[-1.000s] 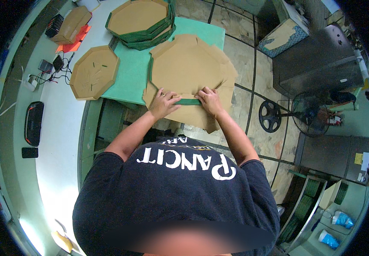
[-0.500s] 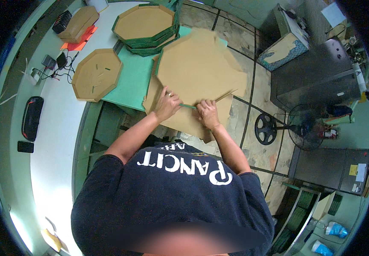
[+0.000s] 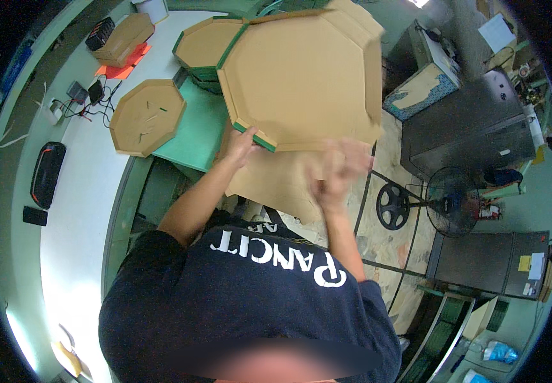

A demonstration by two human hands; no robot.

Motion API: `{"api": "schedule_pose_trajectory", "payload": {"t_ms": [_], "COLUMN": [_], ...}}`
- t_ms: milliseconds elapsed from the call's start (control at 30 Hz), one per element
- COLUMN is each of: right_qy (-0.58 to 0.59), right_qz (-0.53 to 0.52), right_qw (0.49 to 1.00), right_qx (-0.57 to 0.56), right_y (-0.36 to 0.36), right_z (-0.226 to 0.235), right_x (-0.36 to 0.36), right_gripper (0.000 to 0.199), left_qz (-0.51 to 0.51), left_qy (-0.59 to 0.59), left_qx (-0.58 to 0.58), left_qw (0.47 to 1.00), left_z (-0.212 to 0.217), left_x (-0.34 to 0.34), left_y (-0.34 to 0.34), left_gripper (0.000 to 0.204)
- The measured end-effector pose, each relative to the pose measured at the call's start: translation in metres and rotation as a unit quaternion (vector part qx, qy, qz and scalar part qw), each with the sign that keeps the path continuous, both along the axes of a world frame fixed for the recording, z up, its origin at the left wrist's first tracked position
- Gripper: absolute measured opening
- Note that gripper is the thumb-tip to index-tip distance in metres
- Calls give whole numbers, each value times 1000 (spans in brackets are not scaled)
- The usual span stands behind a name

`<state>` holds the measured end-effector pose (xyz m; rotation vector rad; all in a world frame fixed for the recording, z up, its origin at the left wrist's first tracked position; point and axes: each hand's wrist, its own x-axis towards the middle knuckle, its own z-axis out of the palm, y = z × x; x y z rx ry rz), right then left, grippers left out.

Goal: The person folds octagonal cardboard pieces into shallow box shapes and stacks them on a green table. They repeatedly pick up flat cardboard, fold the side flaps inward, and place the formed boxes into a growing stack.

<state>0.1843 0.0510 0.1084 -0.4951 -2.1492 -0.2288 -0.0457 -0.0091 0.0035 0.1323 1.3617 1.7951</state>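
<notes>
A large octagonal cardboard tray (image 3: pixel 298 83) is raised and tilted in front of me. Some of its sides are folded up, with green outer faces at the left; flaps on the right stick outward. My left hand (image 3: pixel 243 148) is closed on its near left rim, by a green-faced side. Just under the near right edge, my right hand (image 3: pixel 338 171) is smeared by motion; its fingers are not clear, and I see nothing held in it. Below the tray lies a flat brown cardboard sheet (image 3: pixel 273 182), partly covered by it.
Green-rimmed octagonal trays (image 3: pixel 209 43) are stacked at the far left of the green table (image 3: pixel 190 131). A smaller-looking octagonal tray (image 3: pixel 147 118) with little scraps overlaps the white counter (image 3: pixel 88 185). To the right stand a fan (image 3: pixel 451 203) and a dark cabinet (image 3: pixel 470 121).
The large tray has been lifted and tilted up, now overlapping the stack in view. My right hand has left the near edge and moved right. The thin strip beside it is no longer visible.
</notes>
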Motion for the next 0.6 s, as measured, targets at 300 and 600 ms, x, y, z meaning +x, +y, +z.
{"api": "schedule_pose_trajectory", "payload": {"t_ms": [300,600], "right_qy": [117,180], "right_qz": [128,62], "right_qw": [801,779], "right_qx": [-574,-597], "right_y": [44,12], "right_z": [55,25], "right_x": [63,46], "right_gripper": [53,26], "left_qz": [-127,-52], "left_qy": [83,301], "left_qx": [-25,-96], "left_qw": [988,947], "left_z": [4,-3], "left_x": [-26,-27], "left_y": [-29,-26], "left_gripper": [25,29]}}
